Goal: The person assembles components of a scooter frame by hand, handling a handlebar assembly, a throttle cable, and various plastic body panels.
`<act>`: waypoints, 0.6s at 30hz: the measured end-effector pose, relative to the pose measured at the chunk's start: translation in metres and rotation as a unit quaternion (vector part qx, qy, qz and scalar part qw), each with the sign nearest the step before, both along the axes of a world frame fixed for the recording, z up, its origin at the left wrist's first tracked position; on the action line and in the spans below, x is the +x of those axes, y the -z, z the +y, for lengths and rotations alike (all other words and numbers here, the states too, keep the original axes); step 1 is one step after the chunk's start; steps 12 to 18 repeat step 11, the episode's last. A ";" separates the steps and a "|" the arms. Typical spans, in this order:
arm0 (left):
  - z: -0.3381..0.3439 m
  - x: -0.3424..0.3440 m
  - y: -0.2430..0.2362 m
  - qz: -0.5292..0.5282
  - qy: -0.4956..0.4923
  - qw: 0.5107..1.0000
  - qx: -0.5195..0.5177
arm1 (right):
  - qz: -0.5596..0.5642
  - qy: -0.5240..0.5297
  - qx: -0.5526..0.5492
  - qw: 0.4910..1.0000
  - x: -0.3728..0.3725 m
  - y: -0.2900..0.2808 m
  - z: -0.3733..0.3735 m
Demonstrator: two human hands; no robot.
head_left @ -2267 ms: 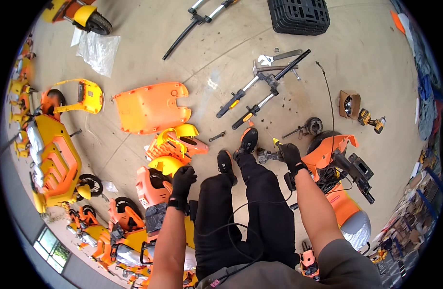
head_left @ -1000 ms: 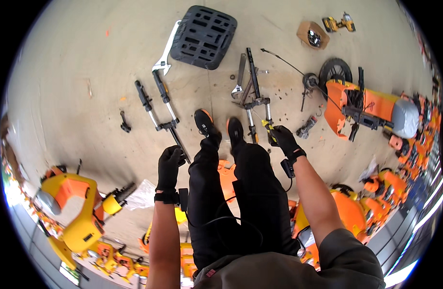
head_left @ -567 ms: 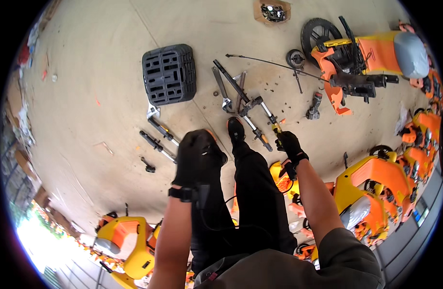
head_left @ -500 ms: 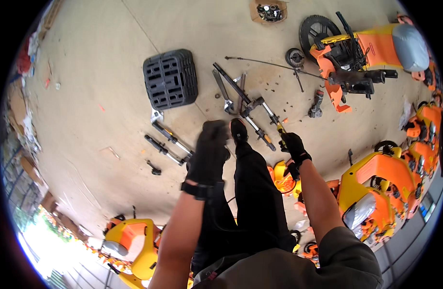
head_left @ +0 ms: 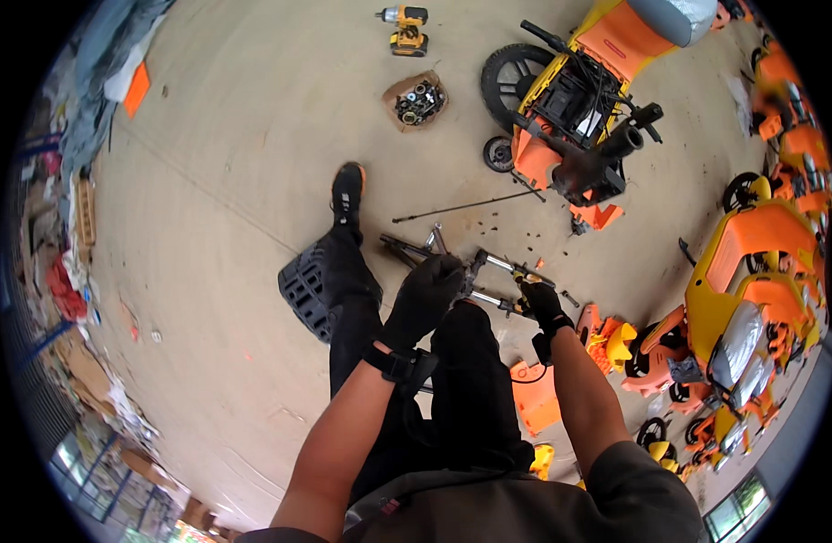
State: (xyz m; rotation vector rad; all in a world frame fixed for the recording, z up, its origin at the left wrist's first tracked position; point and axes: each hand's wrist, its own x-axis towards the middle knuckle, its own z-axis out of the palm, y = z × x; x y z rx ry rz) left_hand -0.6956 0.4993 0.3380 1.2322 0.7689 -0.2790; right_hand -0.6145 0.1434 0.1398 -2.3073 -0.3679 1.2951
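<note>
Both my hands wear black gloves. My left hand (head_left: 427, 294) hovers over the floor in front of my legs, its fingers curled; whatever may be inside them is hidden. Closed round a slim yellow-and-black tool (head_left: 522, 281), whose kind I cannot make out, is my right hand (head_left: 545, 306). Beneath and between the hands lies a front fork (head_left: 499, 262) with shiny tubes and black lower ends, partly covered by my left hand. Dark metal bars (head_left: 405, 250) lie beside it. A black slatted plastic rack (head_left: 304, 291) is partly behind my left leg.
Ahead stands a partly stripped orange-and-yellow scooter (head_left: 570, 118). Nearby are a thin rod (head_left: 466, 207), a cardboard box of small metal parts (head_left: 416, 101) and a yellow cordless drill (head_left: 407, 32). More scooters (head_left: 737, 262) line the right. Rubbish piles up (head_left: 72, 362) along the left wall.
My view has turned and moved forward, bringing the cordless drill into sight. My left foot has stepped ahead, past the rack. My right hand keeps hold of the yellow-and-black tool.
</note>
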 end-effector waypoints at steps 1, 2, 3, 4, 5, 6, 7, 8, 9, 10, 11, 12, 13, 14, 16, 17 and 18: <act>0.008 -0.001 0.028 -0.017 -0.022 0.999 0.016 | 0.028 0.054 -0.002 0.998 0.003 0.009 0.011; 0.021 0.004 0.047 -0.007 0.002 1.000 0.014 | 0.061 0.127 -0.017 0.990 0.005 0.012 0.023; 0.035 0.010 0.065 0.005 0.025 1.000 0.011 | 0.095 0.196 -0.034 0.975 0.010 0.018 0.038; 0.049 0.009 0.084 0.027 0.044 0.999 0.012 | 0.182 0.317 -0.080 0.927 0.019 -0.005 0.086; 0.058 0.018 0.092 0.023 0.045 0.998 0.034 | 0.185 0.335 -0.100 0.918 0.020 -0.007 0.104; 0.069 0.024 0.101 0.032 0.059 0.997 0.035 | 0.189 0.349 -0.119 0.910 0.020 -0.005 0.118; 0.083 0.032 0.109 0.040 0.075 0.996 0.039 | 0.194 0.364 -0.134 0.901 0.020 0.002 0.132; 0.095 0.038 0.117 0.045 0.092 0.994 0.042 | 0.099 0.204 -0.092 0.970 0.017 0.015 0.135; 0.108 0.043 0.123 0.073 0.117 0.990 0.011 | 0.003 0.035 -0.046 0.998 0.010 0.036 0.133; 0.118 0.051 0.130 0.074 0.139 0.988 0.001 | -0.095 -0.136 0.000 0.986 0.001 0.064 0.118; 0.130 0.055 0.135 0.079 0.154 0.985 0.001 | -0.089 -0.130 0.001 0.987 -0.002 0.075 0.128; 0.130 0.055 0.135 0.079 0.154 0.985 0.001 | -0.089 -0.130 0.001 0.987 -0.002 0.075 0.128; 0.130 0.055 0.135 0.079 0.154 0.985 0.001 | -0.089 -0.130 0.001 0.987 -0.002 0.075 0.128; 0.130 0.055 0.135 0.079 0.154 0.985 0.001 | -0.089 -0.130 0.001 0.987 -0.002 0.075 0.128; 0.130 0.055 0.135 0.079 0.154 0.985 0.001 | -0.089 -0.130 0.001 0.987 -0.002 0.075 0.128; 0.130 0.055 0.135 0.079 0.154 0.985 0.001 | -0.089 -0.130 0.001 0.987 -0.002 0.075 0.128; 0.130 0.055 0.135 0.079 0.154 0.985 0.001 | -0.089 -0.130 0.001 0.987 -0.002 0.075 0.128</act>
